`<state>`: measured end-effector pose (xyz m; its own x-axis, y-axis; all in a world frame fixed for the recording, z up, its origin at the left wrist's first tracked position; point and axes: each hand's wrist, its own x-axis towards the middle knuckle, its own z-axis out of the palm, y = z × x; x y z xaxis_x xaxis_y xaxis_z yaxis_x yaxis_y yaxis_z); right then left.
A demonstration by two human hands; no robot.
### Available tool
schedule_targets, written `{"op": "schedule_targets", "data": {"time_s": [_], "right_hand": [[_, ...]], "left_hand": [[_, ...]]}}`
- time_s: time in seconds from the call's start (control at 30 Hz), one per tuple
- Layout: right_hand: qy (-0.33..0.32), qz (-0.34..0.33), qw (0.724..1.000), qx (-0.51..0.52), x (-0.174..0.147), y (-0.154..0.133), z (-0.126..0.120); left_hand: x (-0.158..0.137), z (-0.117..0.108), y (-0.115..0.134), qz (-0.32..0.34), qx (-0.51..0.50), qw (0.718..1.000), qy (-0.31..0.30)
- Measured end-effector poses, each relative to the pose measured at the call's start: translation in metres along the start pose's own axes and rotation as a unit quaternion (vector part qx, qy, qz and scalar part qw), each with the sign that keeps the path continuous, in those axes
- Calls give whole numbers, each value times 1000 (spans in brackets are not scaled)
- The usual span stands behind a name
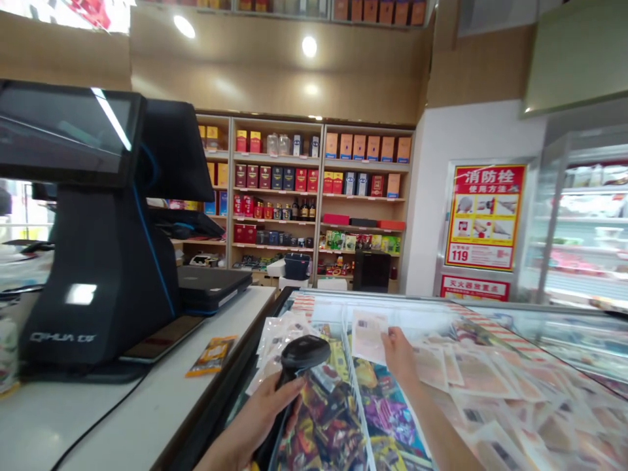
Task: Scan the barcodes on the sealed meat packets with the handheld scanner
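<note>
scanner [306,351] in left grip [265,407], packet [369,336] edge-pinched in right grip [399,354]

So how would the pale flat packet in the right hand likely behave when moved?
The packet is probably light, looking flat and gripped only at its edge by the right hand. It may be fairly stiff, since it shows no obvious sag.

left hand [271,407]: curled in a firm grip | right hand [400,353]: farther out, pinching

Black scanner [306,351], head up; flat whitish packet [367,339] beside it, raised.
</note>
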<state>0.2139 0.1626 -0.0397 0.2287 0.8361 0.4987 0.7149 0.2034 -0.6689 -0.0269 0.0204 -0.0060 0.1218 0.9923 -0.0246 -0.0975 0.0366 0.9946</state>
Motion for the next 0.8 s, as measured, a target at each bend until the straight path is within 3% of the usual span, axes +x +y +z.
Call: {"op": "schedule_targets", "data": {"time_s": [0.17, 0.47, 0.8], "right_hand": [[-15, -6, 1000, 9, -7, -2, 5], [13, -17, 1000, 18, -15, 0, 4], [-5, -19, 1000, -1, -20, -7, 3]], "left_hand": [[-9, 6, 6, 35, 39, 998, -23], [-6, 8, 0, 10, 28, 999, -40], [-14, 11, 8, 52, 28, 996, -67]]}}
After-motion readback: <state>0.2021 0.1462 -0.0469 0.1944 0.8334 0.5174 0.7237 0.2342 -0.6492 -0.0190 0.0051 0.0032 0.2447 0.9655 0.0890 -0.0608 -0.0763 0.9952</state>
